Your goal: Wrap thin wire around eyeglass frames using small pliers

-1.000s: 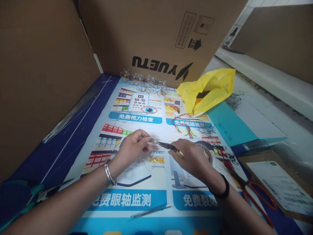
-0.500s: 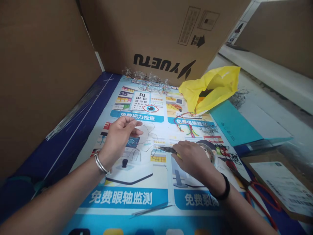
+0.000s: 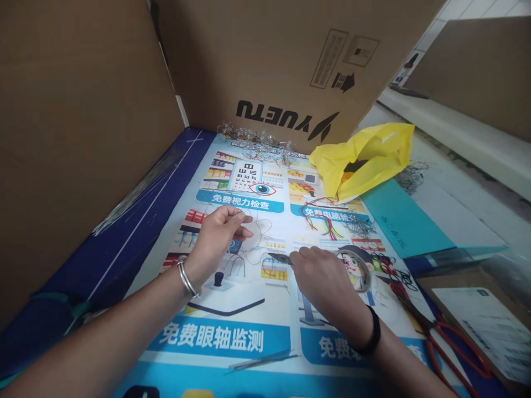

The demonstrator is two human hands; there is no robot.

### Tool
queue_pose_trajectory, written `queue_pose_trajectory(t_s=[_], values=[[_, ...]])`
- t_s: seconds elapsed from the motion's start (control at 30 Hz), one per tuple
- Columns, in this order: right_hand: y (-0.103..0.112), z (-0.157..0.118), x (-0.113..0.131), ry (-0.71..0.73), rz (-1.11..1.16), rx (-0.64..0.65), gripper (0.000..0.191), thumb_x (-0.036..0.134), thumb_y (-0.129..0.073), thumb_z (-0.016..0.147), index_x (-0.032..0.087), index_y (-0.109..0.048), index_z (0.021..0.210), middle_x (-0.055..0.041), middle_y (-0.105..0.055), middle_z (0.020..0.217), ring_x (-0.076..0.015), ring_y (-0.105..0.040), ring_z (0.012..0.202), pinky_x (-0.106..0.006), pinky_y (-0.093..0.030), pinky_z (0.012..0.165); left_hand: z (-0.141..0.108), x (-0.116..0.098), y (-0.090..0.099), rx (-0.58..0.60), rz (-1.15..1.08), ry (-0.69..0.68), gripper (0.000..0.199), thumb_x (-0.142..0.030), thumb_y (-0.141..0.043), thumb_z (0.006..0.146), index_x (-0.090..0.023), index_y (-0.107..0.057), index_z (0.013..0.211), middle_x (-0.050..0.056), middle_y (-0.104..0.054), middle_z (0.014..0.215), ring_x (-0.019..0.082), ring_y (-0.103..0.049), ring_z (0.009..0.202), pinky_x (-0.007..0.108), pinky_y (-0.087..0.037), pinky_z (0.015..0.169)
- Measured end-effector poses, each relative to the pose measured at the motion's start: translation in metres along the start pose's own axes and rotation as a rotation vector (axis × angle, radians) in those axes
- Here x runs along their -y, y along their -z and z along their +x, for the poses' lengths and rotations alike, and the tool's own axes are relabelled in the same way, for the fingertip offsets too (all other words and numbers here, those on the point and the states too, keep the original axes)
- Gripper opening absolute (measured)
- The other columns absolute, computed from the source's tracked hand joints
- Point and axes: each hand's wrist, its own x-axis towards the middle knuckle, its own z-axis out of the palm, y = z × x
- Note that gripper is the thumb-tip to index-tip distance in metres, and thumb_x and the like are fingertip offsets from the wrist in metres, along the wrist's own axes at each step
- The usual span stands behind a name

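Note:
My left hand [image 3: 222, 235] pinches a thin wire piece [image 3: 260, 228] bent into loops, which stands out to the right of its fingertips over the printed sheet [image 3: 274, 301]. Closed around the handles of small pliers [image 3: 281, 258] is my right hand [image 3: 319, 273]; the dark jaws point left, close to the lower wires. Whether the jaws touch the wire is too fine to tell. Several straight wires [image 3: 263, 362] lie on the sheet nearer to me. Red, green and yellow cords [image 3: 329, 228] lie beyond my right hand.
Cardboard walls [image 3: 265, 66] stand behind and at left. At right are a yellow bag [image 3: 365, 160], a teal box [image 3: 404, 213], a tape roll [image 3: 364, 276] and red-handled scissors [image 3: 440, 331]. Wire bundles [image 3: 133, 193] lie left; tangled wire pieces [image 3: 253, 138] lie at the back.
The camera view has shifted, so the scene sits slightly lower and further right. Both hands keep their holds, and the pliers stay near the wire with a slightly changed angle.

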Motion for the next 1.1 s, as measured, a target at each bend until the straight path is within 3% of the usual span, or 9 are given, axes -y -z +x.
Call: queue_pose_trajectory(t_s=[0.27, 0.47, 0.67, 1.1], values=[[0.012, -0.008, -0.011, 0.004, 0.077, -0.014, 0.011, 0.013, -0.052, 0.077, 0.02, -0.058, 0.071, -0.0013, -0.059, 0.068, -0.0145, -0.048, 0.062, -0.03, -0.019, 0.055, 0.003, 0.005, 0.002, 0.005, 0.044, 0.002, 0.017, -0.032, -0.057, 0.08, -0.016, -0.053, 0.08, 0.006, -0.067, 0.093, 0.009, -0.061, 0.058, 0.022, -0.044, 0.056], [0.02, -0.01, -0.013, 0.008, 0.021, -0.241, 0.011, 0.014, -0.052, 0.079, 0.02, -0.059, 0.074, -0.0015, -0.056, 0.066, -0.0158, -0.046, 0.064, -0.03, -0.023, 0.059, -0.006, 0.006, -0.006, 0.143, 0.018, 0.108, 0.017, -0.031, -0.058, 0.078, -0.015, -0.054, 0.077, 0.005, -0.067, 0.084, 0.009, -0.059, 0.055, 0.021, -0.043, 0.052], [0.017, -0.006, -0.011, -0.014, -0.137, -0.39, 0.016, 0.015, -0.047, 0.086, 0.018, -0.061, 0.092, -0.0033, -0.057, 0.071, -0.0168, -0.044, 0.067, -0.032, -0.026, 0.062, -0.016, 0.01, -0.013, 0.264, -0.079, 0.206, 0.019, -0.033, -0.059, 0.079, -0.015, -0.053, 0.074, 0.0, -0.062, 0.06, 0.009, -0.056, 0.049, 0.019, -0.042, 0.05], [0.003, -0.008, -0.027, 0.039, -0.267, -0.477, 0.022, 0.017, -0.048, 0.088, 0.016, -0.057, 0.108, -0.0035, -0.061, 0.077, -0.0171, -0.043, 0.07, -0.034, -0.026, 0.064, -0.022, 0.003, -0.014, 0.382, -0.219, 0.426, 0.023, -0.031, -0.061, 0.079, -0.014, -0.055, 0.066, 0.003, -0.064, 0.053, 0.006, -0.05, 0.038, 0.016, -0.036, 0.04]])
